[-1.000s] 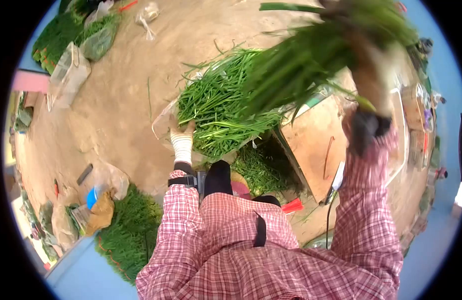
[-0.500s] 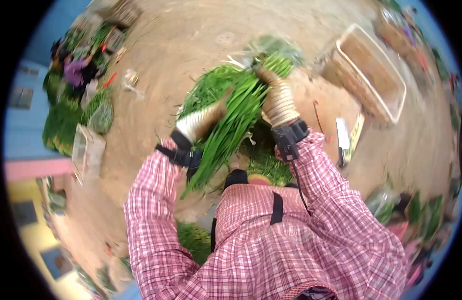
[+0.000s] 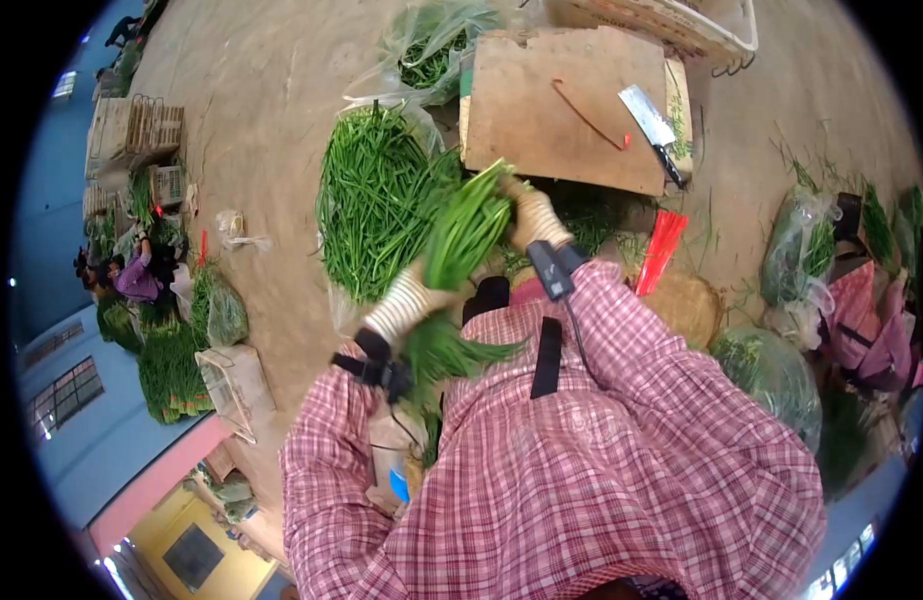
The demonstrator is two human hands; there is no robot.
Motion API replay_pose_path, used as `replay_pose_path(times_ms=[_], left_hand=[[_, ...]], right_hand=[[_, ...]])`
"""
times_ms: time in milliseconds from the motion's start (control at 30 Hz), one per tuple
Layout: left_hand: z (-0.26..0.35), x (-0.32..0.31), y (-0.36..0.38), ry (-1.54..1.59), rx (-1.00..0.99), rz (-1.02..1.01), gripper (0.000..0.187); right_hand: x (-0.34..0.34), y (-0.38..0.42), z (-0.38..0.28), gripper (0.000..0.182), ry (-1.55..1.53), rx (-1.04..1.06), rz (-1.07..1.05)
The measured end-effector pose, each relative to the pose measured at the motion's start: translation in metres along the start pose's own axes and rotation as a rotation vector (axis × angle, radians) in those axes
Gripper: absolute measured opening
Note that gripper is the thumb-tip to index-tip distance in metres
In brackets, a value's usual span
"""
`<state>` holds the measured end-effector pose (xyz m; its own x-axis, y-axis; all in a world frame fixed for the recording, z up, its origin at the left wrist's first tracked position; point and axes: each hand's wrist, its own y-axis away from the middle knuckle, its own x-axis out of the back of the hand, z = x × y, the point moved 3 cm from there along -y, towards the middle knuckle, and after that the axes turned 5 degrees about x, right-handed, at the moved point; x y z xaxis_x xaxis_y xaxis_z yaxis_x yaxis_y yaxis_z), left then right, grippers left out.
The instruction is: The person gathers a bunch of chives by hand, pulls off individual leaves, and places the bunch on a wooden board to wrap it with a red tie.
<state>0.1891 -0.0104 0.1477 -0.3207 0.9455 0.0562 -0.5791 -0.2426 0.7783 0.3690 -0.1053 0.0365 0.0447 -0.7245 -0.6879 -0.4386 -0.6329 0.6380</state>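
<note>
My left hand (image 3: 414, 303), with a cream-banded wrist, is wrapped around the middle of a bunch of garlic chives (image 3: 469, 232). Its leaf ends hang bent below that hand, close to my lap. At the bunch's pale, cut-looking end, my right hand (image 3: 534, 214) is closed on the stalks; its fingertips are partly hidden. Left of the bunch lies a large heap of green chives (image 3: 374, 200) on clear plastic. In front of my right hand is a wooden board (image 3: 542, 105) bearing a cleaver (image 3: 650, 118) and a thin reddish strip (image 3: 590, 113).
Red strips (image 3: 662, 250) lie right of my lap by a round woven stool (image 3: 687, 312). A plastic bag of greens (image 3: 432, 55) and a crate (image 3: 672, 25) stand beyond. Bagged greens (image 3: 767, 370) sit at right. Another person (image 3: 139, 275) is among greens at far left.
The bunch and both hands have come lower and nearer my body, and the leaf ends now bend by my lap. My view has turned, revealing the whole board and the heap.
</note>
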Motion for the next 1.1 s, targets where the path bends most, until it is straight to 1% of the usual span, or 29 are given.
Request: replay_pose_path(times_ms=[33, 67, 100, 133, 167, 200, 233, 300, 333, 400, 467, 500, 533, 600, 667, 700, 733, 767, 800, 833, 867, 933, 967, 1000, 1033, 1067, 1100], left_hand=[[-0.003, 0.022, -0.005, -0.391, -0.167, 0.168, 0.08], [0.001, 0.04, -0.002, -0.612, 0.017, 0.255, 0.092], [0.015, 0.047, 0.005, -0.763, 0.079, 0.247, 0.092], [0.02, 0.05, 0.015, -0.907, 0.153, 0.234, 0.093], [0.018, 0.053, 0.022, -0.907, 0.165, 0.241, 0.093], [0.019, 0.054, 0.027, -0.996, 0.115, 0.266, 0.093], [0.021, 0.053, 0.03, -1.085, 0.06, 0.288, 0.094], [0.035, 0.041, 0.039, -1.118, 0.053, 0.308, 0.094], [0.041, 0.032, 0.044, -1.148, 0.049, 0.322, 0.094], [0.046, 0.018, 0.048, -1.16, 0.024, 0.314, 0.094], [0.051, 0.006, 0.05, -1.277, -0.075, 0.32, 0.091], [0.056, -0.001, 0.055, -1.315, -0.119, 0.361, 0.088], [0.056, -0.001, 0.057, -1.318, -0.123, 0.363, 0.088], [0.054, 0.003, 0.067, -1.417, -0.176, 0.425, 0.092], [0.053, 0.006, 0.077, -1.417, -0.183, 0.451, 0.091], [0.053, 0.007, 0.081, -1.453, -0.207, 0.475, 0.09], [0.053, 0.008, 0.083, -1.489, -0.234, 0.498, 0.088], [0.055, 0.007, 0.084, -1.511, -0.26, 0.512, 0.084], [0.054, 0.005, 0.083, -1.513, -0.262, 0.509, 0.084], [0.056, 0.001, 0.082, -1.539, -0.316, 0.507, 0.082], [0.058, -0.002, 0.08, -1.565, -0.373, 0.508, 0.08], [0.062, -0.007, 0.081, -1.596, -0.393, 0.512, 0.078], [0.062, -0.006, 0.082, -1.621, -0.348, 0.483, 0.079], [0.061, -0.004, 0.082, -1.644, -0.303, 0.454, 0.08], [0.053, 0.003, 0.082, -1.681, -0.352, 0.51, 0.079], [0.054, 0.004, 0.085, -1.679, -0.352, 0.514, 0.079], [0.056, 0.005, 0.086, -1.695, -0.288, 0.484, 0.078]], right_hand=[[0.011, 0.013, -0.02, 0.06, 0.119, -0.016, 0.037], [0.036, 0.009, -0.031, 0.066, 0.362, 0.126, 0.186], [0.046, 0.019, -0.05, 0.071, 0.561, 0.204, 0.14], [0.063, 0.019, -0.059, 0.067, 0.706, 0.262, 0.109], [0.064, 0.027, -0.068, 0.067, 0.761, 0.288, -0.027], [0.063, 0.033, -0.074, 0.068, 0.81, 0.319, -0.159], [0.048, 0.046, -0.077, 0.07, 0.933, 0.335, -0.21], [0.01, 0.073, -0.08, 0.077, 1.166, 0.401, -0.303], [-0.015, 0.089, -0.085, 0.078, 1.303, 0.362, -0.291], [-0.053, 0.107, -0.089, 0.073, 1.639, 0.429, -0.34], [-0.046, 0.089, -0.065, 0.053, 1.549, 0.615, -0.358], [-0.037, 0.079, -0.055, 0.029, 1.456, 0.871, -0.353], [-0.026, 0.069, -0.051, 0.029, 1.454, 0.876, -0.351], [0.011, 0.053, -0.054, 0.017, 0.837, 0.521, 0.004], [0.036, 0.06, -0.08, 0.017, 0.723, 0.466, 0.202], [0.051, 0.053, -0.082, 0.023, 0.688, 0.405, 0.2], [0.046, 0.057, -0.082, 0.023, 0.686, 0.405, 0.2], [0.03, 0.065, -0.08, 0.025, 0.629, 0.3, 0.035], [0.012, 0.074, -0.077, 0.028, 0.567, 0.195, -0.127], [-0.005, 0.079, -0.072, 0.036, 0.619, 0.06, -0.15], [-0.025, 0.093, -0.072, 0.033, 0.597, -0.038, -0.142], [-0.024, 0.079, -0.057, 0.028, 0.609, 0.138, -0.093], [-0.011, 0.071, -0.057, 0.022, 0.509, 0.169, -0.053], [0.007, 0.061, -0.061, 0.02, 0.475, 0.251, 0.056], [0.035, 0.044, -0.066, 0.018, 0.546, 0.278, 0.128], [0.061, 0.033, -0.072, 0.017, 0.616, 0.304, 0.201], [0.072, 0.033, -0.078, 0.024, 0.666, 0.309, 0.093]])
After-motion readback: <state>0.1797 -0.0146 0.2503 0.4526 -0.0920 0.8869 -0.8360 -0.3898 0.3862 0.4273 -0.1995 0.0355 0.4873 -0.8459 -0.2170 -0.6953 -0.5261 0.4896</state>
